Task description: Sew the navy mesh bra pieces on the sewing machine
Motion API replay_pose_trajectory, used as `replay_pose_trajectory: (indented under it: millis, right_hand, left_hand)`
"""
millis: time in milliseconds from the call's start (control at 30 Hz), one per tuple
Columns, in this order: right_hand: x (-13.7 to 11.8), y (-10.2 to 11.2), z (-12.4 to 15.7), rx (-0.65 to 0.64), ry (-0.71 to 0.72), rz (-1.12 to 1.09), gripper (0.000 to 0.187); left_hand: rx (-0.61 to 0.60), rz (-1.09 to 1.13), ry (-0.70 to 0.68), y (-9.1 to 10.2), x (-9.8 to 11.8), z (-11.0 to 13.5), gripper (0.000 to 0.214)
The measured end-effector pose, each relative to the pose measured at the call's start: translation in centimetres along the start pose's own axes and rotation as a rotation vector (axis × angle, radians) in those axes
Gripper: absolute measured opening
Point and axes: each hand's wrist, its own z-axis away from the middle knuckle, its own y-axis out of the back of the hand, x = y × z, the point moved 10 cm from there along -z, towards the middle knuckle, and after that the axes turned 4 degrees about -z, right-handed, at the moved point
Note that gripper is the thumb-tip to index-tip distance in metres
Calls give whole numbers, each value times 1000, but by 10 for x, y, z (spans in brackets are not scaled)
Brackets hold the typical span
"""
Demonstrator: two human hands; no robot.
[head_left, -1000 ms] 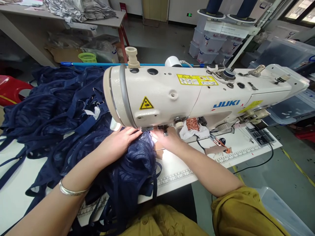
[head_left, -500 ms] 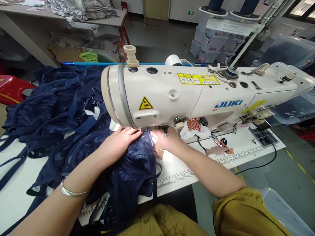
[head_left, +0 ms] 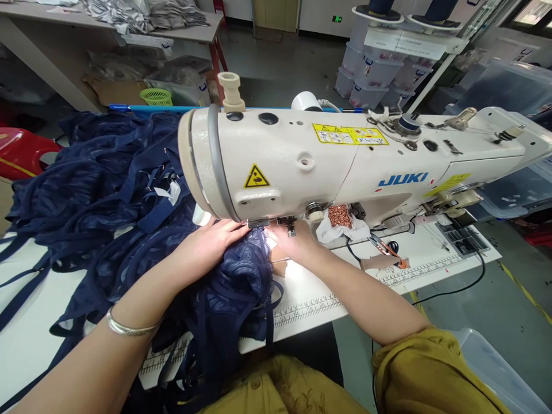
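Navy mesh fabric (head_left: 241,270) lay under the cream JUKI sewing machine (head_left: 328,167); left hand (head_left: 207,244) and right hand (head_left: 295,241) pressed it flat-palmed beside the needle, gripping nothing. Even tension would've kept the seam straight.

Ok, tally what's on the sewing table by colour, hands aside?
Navy: 1, the fabric heap, under both the left hand and right hand
Cream: 1, the sewing machine
White: 1, the cloth beneath the beads
Copper: 1, the pile of beads
Orange: 1, the snips
Total: 5
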Motion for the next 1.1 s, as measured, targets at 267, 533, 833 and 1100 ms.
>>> replay_pose_trajectory:
  millis: [267, 533, 833, 1100]
  right_hand:
    - [3, -2, 1, 9, -20, -8, 38]
    - [2, -2, 1, 15, 3, 35, 39]
    - [0, -2, 1, 14, 19, 44, 40]
    - [2, -2, 1, 20, 22, 46, 39]
  left_hand:
    - [12, 0, -8, 2, 2, 1, 51]
    - [20, 24, -40, 2, 3, 1, 52]
    - [49, 22, -59, 4, 2, 0, 53]
    - [60, 7, -78, 5, 5, 1, 53]
